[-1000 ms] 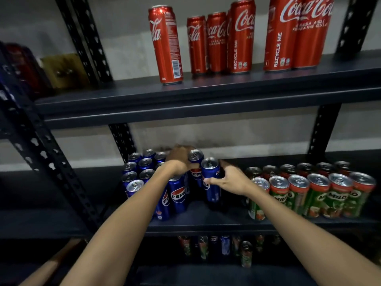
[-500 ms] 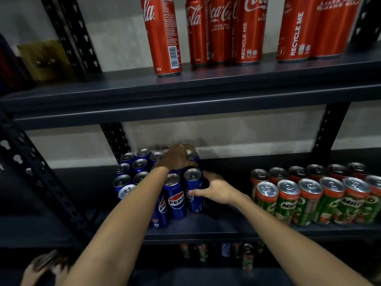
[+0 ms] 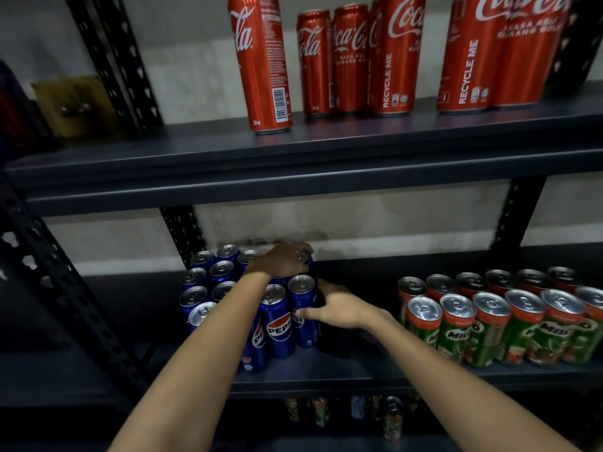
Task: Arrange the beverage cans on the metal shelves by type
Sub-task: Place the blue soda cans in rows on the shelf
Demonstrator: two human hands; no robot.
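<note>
Gripping the side of a front-row Pepsi can (image 3: 305, 313), the right hand (image 3: 339, 309) has its fingers curled round the can's right flank, thumb across the label. The left hand (image 3: 280, 261) lies palm-down over a can top at the back right of the Pepsi block (image 3: 228, 288), fingers bent round its rim. Both cans stand upright on the middle shelf (image 3: 359, 370), touching their neighbours.

To do this step well, I judge each can should be slid flush into the block, kept vertical, and pressed lightly so the rows do not topple.

Right of the Pepsi block, well apart across bare shelf, stand the Milo cans (image 3: 496, 321). Above the block, on the upper shelf (image 3: 293, 158), stand the Coca-Cola cans (image 3: 391, 60).
</note>
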